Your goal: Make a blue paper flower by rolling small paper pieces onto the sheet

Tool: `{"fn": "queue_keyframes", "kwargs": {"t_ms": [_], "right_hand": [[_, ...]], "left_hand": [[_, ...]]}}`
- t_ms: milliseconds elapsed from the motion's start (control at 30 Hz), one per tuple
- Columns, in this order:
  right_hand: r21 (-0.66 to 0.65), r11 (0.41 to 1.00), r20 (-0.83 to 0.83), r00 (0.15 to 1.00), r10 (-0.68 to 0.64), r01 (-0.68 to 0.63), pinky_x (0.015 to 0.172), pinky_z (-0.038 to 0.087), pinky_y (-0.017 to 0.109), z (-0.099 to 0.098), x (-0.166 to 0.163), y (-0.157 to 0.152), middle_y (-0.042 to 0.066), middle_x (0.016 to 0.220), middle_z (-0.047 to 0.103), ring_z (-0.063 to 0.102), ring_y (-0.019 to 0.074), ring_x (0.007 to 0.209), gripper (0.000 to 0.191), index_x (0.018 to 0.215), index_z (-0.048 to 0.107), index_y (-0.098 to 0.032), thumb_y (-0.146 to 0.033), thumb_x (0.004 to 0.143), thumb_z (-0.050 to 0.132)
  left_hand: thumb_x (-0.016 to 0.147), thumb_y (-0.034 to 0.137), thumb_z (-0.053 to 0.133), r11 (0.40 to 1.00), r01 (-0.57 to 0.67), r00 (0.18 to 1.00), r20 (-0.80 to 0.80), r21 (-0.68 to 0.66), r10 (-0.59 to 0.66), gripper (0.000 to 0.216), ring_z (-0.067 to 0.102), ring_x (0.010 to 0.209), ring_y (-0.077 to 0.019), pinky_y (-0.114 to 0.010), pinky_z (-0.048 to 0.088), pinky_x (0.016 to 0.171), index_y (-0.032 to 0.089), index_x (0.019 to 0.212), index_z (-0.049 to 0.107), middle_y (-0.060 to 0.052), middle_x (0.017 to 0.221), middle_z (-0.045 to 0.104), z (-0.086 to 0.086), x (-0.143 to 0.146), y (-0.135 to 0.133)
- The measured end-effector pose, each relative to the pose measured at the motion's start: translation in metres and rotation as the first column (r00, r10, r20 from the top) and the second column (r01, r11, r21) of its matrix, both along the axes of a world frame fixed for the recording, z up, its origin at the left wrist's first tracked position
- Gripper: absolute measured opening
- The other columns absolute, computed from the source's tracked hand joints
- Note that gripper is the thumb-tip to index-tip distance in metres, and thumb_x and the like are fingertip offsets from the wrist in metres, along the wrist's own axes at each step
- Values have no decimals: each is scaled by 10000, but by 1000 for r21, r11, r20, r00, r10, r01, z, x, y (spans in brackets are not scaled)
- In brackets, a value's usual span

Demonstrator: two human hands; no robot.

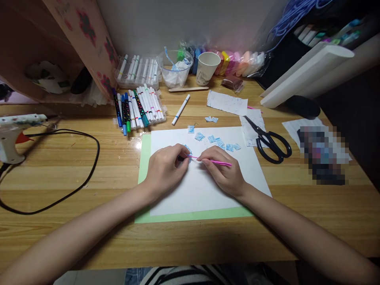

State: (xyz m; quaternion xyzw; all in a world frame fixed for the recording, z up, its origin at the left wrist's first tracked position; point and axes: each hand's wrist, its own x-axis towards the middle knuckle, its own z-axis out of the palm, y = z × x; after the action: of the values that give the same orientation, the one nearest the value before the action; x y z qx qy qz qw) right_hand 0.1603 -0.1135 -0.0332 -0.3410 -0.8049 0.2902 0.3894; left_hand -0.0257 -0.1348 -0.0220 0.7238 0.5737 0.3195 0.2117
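Observation:
My right hand (222, 168) grips a thin pink modelling tool (220, 162), its narrow tip pointing left. The fingers of my left hand (168, 166) are closed at a small blue-and-white piece (189, 151), partly hidden behind them. The tool's tip meets this piece. Both hands rest over a white sheet of paper (190, 194), which lies on a green sheet (190, 216). Several small blue-streaked pieces (219, 142) lie on the paper just beyond my hands.
Black-handled scissors (271, 146) lie right of the paper, partly over a white strip (251, 132). Behind are markers (142, 107), a clear bowl (175, 75), a paper cup (207, 69) and a flat wooden stick (188, 89). A glue gun (18, 134) with a looping cord sits left.

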Motion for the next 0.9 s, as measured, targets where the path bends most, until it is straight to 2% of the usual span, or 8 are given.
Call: {"fn": "queue_keyframes", "kwargs": {"t_ms": [167,333,667,833,900], "right_hand": [[37,999,-37,999,-11,12,695,435,296,2,1,-2,14,782,612,554,145,757,132,878,587,-204,-130,900,479],[88,996,-58,998,-6,11,678,437,300,2,1,-3,15,759,614,548,146,727,143,873,587,-206,-121,893,473],[105,993,18,998,58,-59,710,455,308,-1,-2,-1,32,790,617,556,148,756,113,901,587,-195,-117,891,505],[85,995,33,998,45,-47,716,459,311,-2,-2,-2,30,809,627,565,153,774,121,922,590,-210,-130,900,502],[78,996,30,999,39,-41,714,461,313,-2,-2,-2,30,808,629,569,156,776,124,921,593,-214,-138,904,497]], "left_hand": [[765,143,607,997,-36,998,-45,62,39,101,573,629,-106,-237,414,589,196,851,603,22,763,684,0,2,2],[757,133,606,998,-32,998,-46,50,34,108,577,633,-108,-243,421,594,195,846,605,21,780,695,1,2,3],[768,153,607,999,-30,998,-53,16,31,107,569,638,-110,-253,419,595,198,865,603,17,788,692,1,3,3],[787,233,610,997,-20,999,-48,70,23,94,586,714,-135,-283,461,670,194,866,576,-4,814,666,8,-3,3],[767,307,642,994,2,996,-90,106,7,203,596,828,-175,-326,478,751,188,913,567,-37,893,652,11,-11,5]]}}
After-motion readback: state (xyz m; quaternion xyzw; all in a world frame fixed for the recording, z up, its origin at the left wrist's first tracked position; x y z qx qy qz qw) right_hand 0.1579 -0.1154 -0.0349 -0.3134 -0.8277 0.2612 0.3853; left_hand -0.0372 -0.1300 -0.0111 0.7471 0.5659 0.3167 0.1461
